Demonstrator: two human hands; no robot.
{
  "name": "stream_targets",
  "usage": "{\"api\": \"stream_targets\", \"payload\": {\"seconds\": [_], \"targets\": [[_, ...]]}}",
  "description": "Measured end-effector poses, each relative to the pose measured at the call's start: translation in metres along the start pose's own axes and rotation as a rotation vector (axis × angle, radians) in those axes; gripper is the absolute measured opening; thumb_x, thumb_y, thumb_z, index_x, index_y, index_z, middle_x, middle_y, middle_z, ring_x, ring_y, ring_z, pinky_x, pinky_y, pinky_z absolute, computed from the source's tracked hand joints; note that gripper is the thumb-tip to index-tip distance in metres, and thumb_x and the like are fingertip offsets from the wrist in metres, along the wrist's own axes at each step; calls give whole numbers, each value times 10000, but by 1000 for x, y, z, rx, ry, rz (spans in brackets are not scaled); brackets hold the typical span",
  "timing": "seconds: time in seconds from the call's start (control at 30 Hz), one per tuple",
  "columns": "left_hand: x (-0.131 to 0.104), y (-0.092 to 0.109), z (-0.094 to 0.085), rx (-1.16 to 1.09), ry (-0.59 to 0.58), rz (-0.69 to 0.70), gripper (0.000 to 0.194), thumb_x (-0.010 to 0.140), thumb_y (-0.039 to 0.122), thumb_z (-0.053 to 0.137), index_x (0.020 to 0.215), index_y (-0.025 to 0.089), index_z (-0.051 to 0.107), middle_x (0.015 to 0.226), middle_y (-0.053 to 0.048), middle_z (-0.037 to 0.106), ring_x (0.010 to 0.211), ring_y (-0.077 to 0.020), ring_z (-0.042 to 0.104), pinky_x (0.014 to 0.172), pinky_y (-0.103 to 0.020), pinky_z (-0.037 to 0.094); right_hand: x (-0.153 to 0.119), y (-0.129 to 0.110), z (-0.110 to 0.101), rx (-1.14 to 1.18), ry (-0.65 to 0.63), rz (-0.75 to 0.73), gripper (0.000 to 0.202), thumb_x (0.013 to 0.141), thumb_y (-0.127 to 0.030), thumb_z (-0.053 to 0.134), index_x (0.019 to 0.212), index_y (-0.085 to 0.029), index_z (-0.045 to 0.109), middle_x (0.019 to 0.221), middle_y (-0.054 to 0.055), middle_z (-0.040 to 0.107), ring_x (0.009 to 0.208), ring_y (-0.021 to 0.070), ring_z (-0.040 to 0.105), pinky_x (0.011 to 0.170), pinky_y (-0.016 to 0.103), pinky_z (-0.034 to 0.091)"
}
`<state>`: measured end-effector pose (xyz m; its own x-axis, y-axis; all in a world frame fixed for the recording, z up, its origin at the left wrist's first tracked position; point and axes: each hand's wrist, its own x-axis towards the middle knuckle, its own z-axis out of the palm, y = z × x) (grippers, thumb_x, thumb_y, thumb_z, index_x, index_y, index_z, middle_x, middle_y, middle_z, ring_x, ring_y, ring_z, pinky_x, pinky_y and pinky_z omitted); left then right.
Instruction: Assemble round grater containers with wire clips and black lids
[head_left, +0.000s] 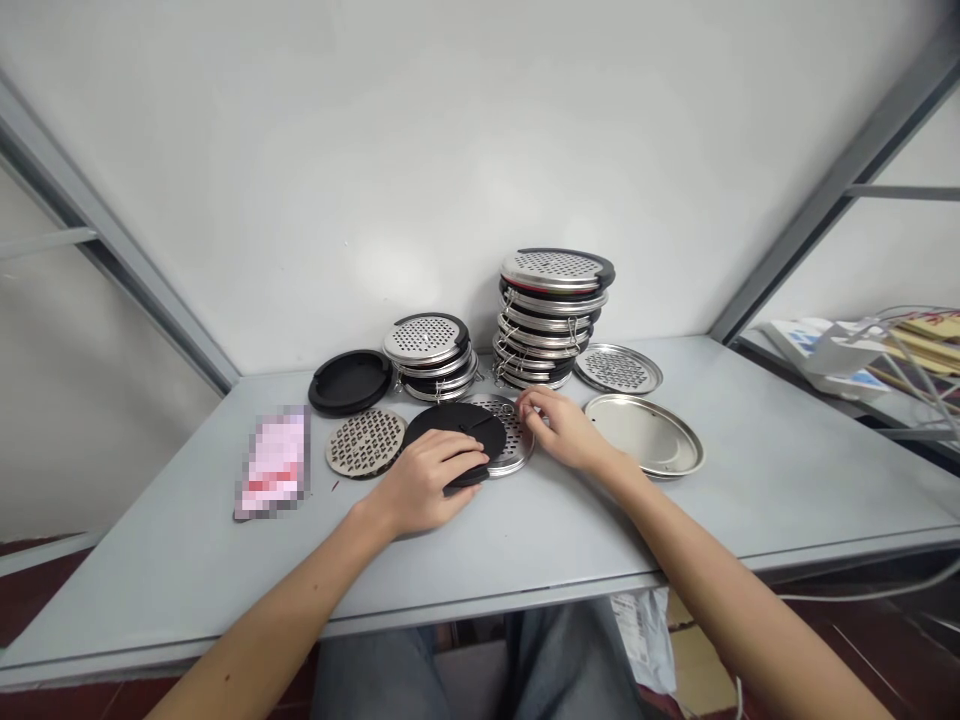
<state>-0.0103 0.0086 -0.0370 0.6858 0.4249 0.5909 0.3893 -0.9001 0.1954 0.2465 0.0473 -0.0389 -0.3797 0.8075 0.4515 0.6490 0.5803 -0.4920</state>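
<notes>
In the centre of the frame, a black plastic disc (442, 418) lay on the grey table (525, 545), partly covering a perforated metal grater disc (517, 452) just to its right. The left hand (437, 478) rested palm down over the near edge of the black disc, fingers slightly curved on it; whether the thumb gripped the rim could not be told. The right hand (559, 425), fingers curled closely together, was at the upper right edge of the grater disc; what it pinched, if anything, was hidden.

Left of centre lay a loose perforated plate (366, 443), below a black round tray (351, 382). A short stack (427, 340) and a taller clasped stack (553, 320) stood behind the hands, and right of centre lay a shallow metal lid (641, 430).
</notes>
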Motion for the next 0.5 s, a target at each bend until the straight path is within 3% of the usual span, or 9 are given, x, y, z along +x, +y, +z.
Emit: {"api": "stream_targets", "payload": {"seconds": [0.13, 0.5], "targets": [[0, 0, 0, 4, -1, -1, 271, 837, 187, 636, 1107, 175, 623, 1136, -83, 672, 1085, -215, 602, 936, -393, 488, 0, 0, 0, -10, -1, 5, 171, 903, -167, 410, 800, -194, 544, 898, 62, 607, 835, 195, 566, 804, 332, 457], [0, 0, -1, 0, 8, -1, 283, 846, 192, 631, 1129, 184, 624, 1132, -88, 673, 1086, -225, 604, 934, -418, 499, -2, 5, 4, -57, -26, -8, 267, 927, -265, 458, 1138, -186, 600, 1109, 109, 604, 1008, 235, 591, 923, 398, 476]]}}
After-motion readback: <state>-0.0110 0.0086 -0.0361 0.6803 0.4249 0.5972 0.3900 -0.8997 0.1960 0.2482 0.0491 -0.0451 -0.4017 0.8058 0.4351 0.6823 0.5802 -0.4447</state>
